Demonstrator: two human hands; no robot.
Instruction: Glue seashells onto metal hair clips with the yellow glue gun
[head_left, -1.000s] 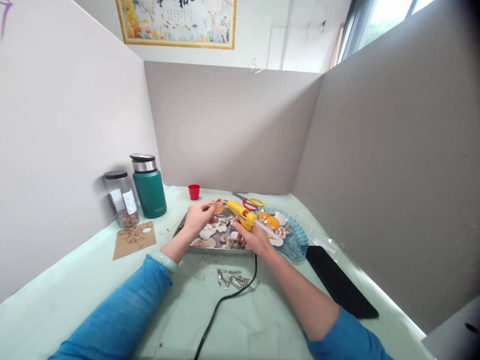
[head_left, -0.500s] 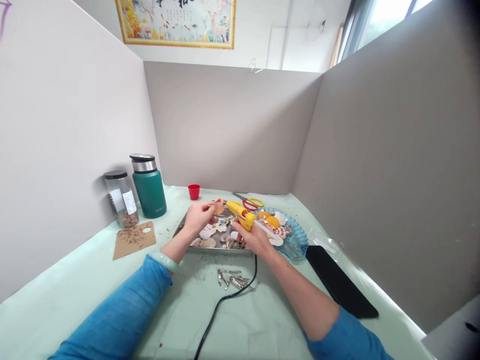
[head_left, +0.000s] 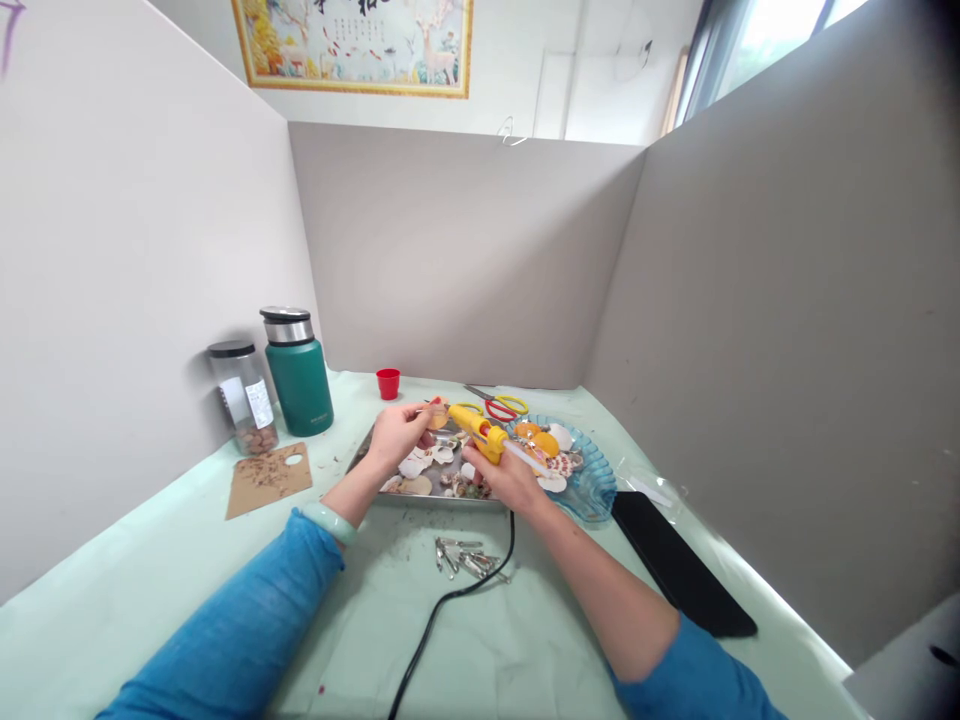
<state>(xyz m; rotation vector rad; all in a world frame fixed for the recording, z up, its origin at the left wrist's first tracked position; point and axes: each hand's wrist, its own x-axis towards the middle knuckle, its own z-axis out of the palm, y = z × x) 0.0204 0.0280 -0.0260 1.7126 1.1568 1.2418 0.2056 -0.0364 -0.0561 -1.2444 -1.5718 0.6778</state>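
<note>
My right hand (head_left: 510,478) is wrapped round a yellow hot glue gun (head_left: 480,432), a clear glue stick jutting from its back end. The gun's nozzle points left, close to an orange seashell (head_left: 438,414) pinched in the fingertips of my left hand (head_left: 400,437). Whether nozzle and shell touch, I cannot tell. Below both hands lies a metal tray (head_left: 442,501) with white and tan shells and small snail-like shells in it. To the right, a blue glass dish (head_left: 596,485) bears orange, white and speckled shells.
Metal hair clips (head_left: 466,558) lie in front of the tray beside the black cord (head_left: 442,600). Scissors (head_left: 501,405) and a red cup (head_left: 388,384) stand behind. At left are a green bottle (head_left: 298,385), a jar (head_left: 244,400) and cardboard (head_left: 268,482); a black slab (head_left: 682,565) is at right.
The glue gun has shifted slightly left and down, with its nozzle nearer the orange shell. My left hand has barely moved.
</note>
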